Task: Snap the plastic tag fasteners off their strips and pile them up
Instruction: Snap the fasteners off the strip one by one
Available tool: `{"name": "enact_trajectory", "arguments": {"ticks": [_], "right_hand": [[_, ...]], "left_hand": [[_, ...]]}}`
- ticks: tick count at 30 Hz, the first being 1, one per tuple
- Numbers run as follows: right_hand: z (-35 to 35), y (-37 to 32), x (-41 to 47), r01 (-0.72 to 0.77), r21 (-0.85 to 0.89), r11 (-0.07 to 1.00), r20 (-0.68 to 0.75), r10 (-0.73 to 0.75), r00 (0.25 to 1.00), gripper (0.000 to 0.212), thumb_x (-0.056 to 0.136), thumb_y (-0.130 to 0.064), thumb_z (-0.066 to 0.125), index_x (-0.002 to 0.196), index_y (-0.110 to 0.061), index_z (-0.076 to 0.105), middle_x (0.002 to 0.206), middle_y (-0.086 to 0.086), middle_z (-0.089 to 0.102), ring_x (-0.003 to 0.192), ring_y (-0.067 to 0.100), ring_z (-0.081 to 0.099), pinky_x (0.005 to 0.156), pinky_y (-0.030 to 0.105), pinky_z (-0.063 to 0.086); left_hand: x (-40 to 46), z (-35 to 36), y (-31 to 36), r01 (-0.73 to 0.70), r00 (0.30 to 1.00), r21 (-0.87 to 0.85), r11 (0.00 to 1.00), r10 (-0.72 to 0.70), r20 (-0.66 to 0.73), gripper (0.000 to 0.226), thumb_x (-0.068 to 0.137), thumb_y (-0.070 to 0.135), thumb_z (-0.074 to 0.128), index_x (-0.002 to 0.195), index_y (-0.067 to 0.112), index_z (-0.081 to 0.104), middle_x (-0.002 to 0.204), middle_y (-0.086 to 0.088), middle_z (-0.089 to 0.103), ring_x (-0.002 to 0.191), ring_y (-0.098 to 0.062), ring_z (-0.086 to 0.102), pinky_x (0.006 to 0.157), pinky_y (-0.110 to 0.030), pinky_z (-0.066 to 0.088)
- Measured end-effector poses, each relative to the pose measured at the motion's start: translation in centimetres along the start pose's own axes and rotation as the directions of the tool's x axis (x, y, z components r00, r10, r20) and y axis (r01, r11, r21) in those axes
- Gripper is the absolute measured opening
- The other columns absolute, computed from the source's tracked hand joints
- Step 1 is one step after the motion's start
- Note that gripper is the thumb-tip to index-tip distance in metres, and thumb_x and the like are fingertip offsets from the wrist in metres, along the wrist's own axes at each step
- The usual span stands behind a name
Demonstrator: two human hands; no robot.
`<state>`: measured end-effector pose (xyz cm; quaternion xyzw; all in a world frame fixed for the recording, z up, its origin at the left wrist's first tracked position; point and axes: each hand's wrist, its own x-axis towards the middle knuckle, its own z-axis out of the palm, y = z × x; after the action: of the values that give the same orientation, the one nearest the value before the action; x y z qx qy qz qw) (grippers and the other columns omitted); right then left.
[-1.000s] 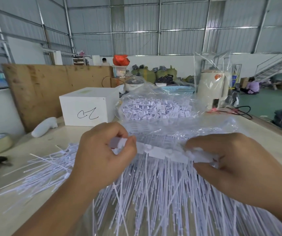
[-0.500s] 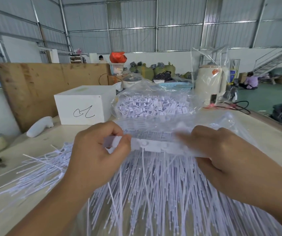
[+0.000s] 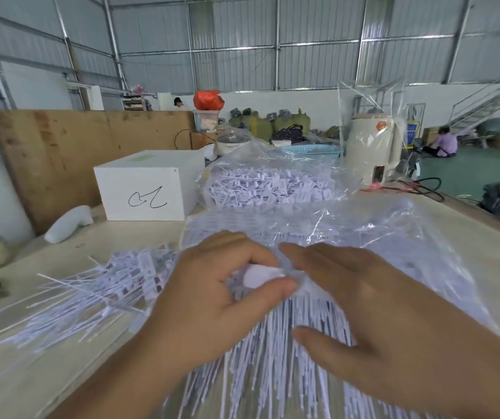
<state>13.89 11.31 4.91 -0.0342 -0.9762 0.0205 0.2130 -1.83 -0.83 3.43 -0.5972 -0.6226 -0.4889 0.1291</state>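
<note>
Pinching a white fastener head (image 3: 260,275) between the thumb and curled fingers of the left hand (image 3: 212,300), just in front of the clear plastic bag (image 3: 348,225) on the wooden table (image 3: 490,237). Reaching in from the right with the right hand (image 3: 372,313), fingers straight and spread, index tip almost touching the pinched head, thumb stretched low over the thin white stems; gripping nothing. Hanging down from the pinched head toward the near table edge: a dense fan of fastener stems (image 3: 276,358), blurred, so not telling whether joined on a strip there. Lying to the left of the bag, flat on the table: a loose pile of separated fasteners (image 3: 97,294), heads pointing toward the bag, stems trailing away to the left. Showing through the bag's film: more rows of fasteners, and behind the bag a second bag (image 3: 267,186) heaped with small white tagged pieces. Standing left of that second bag: a white box (image 3: 149,186) with a black scribble on its front. Lying left of the box: a white handheld tool (image 3: 69,223). Standing behind the bag to the right: a cream kettle (image 3: 372,152) wrapped in clear film.
</note>
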Motion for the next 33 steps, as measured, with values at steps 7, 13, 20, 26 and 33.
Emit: {"name": "enact_trajectory", "arguments": {"ticks": [7, 13, 20, 26, 33], "right_hand": [[0.3, 1.9, 0.6, -0.087, 0.413, 0.906, -0.137, 0.156, 0.978, 0.031, 0.084, -0.056, 0.049, 0.090, -0.031, 0.066, 0.054, -0.007, 0.050, 0.043, 0.009, 0.041, 0.044, 0.022, 0.032], [0.3, 2.7, 0.2, -0.095, 0.367, 0.926, -0.046, 0.120, 0.992, 0.028, 0.088, -0.051, 0.051, 0.084, -0.026, 0.064, 0.056, -0.006, 0.048, 0.046, 0.010, 0.042, 0.045, 0.022, 0.030], [0.8, 2.0, 0.1, -0.099, 0.413, 0.905, -0.003, 0.110, 0.994, 0.026, 0.090, -0.053, 0.041, 0.087, -0.031, 0.054, 0.060, -0.007, 0.050, 0.048, 0.013, 0.043, 0.046, 0.029, 0.034], [1.6, 0.4, 0.8, -0.126, 0.399, 0.908, -0.248, 0.240, 0.939, 0.030, 0.096, -0.052, 0.038, 0.081, -0.029, 0.051, 0.058, -0.016, 0.050, 0.050, 0.011, 0.046, 0.043, 0.021, 0.027], [1.4, 1.1, 1.3, -0.228, 0.464, 0.856, -0.420, 0.439, 0.794, 0.034, 0.086, -0.055, 0.038, 0.075, -0.024, 0.048, 0.054, -0.012, 0.052, 0.046, 0.006, 0.045, 0.045, 0.020, 0.035]], "left_hand": [[-0.2, -1.0, -1.2, 0.235, 0.959, -0.103, 0.967, -0.214, 0.186, 0.027, 0.071, 0.051, 0.078, 0.095, 0.045, 0.069, 0.081, 0.012, 0.070, 0.071, -0.007, 0.064, 0.069, -0.024, 0.050], [0.3, -2.3, -2.0, 0.305, 0.931, -0.495, 0.814, -0.144, 0.336, 0.010, 0.074, 0.019, 0.075, 0.081, 0.026, 0.076, 0.063, 0.002, 0.067, 0.055, -0.011, 0.061, 0.057, -0.020, 0.050], [-0.3, -1.7, -1.7, 0.398, 0.847, -0.367, 0.841, -0.183, 0.499, 0.032, 0.061, 0.036, 0.081, 0.047, 0.029, 0.054, 0.046, 0.013, 0.042, 0.044, -0.001, 0.037, 0.047, -0.013, 0.032], [-0.4, 1.0, -1.3, 0.312, 0.945, -0.459, 0.832, -0.319, 0.065, 0.043, 0.064, 0.030, 0.076, 0.042, 0.025, 0.039, 0.045, 0.013, 0.029, 0.042, -0.007, 0.025, 0.045, -0.015, 0.025], [-0.3, 1.0, -1.4, 0.311, 0.872, -0.649, 0.695, -0.480, -0.096, 0.044, 0.063, 0.034, 0.074, 0.045, 0.022, 0.035, 0.043, 0.002, 0.028, 0.045, -0.016, 0.029, 0.056, -0.027, 0.039]]}}
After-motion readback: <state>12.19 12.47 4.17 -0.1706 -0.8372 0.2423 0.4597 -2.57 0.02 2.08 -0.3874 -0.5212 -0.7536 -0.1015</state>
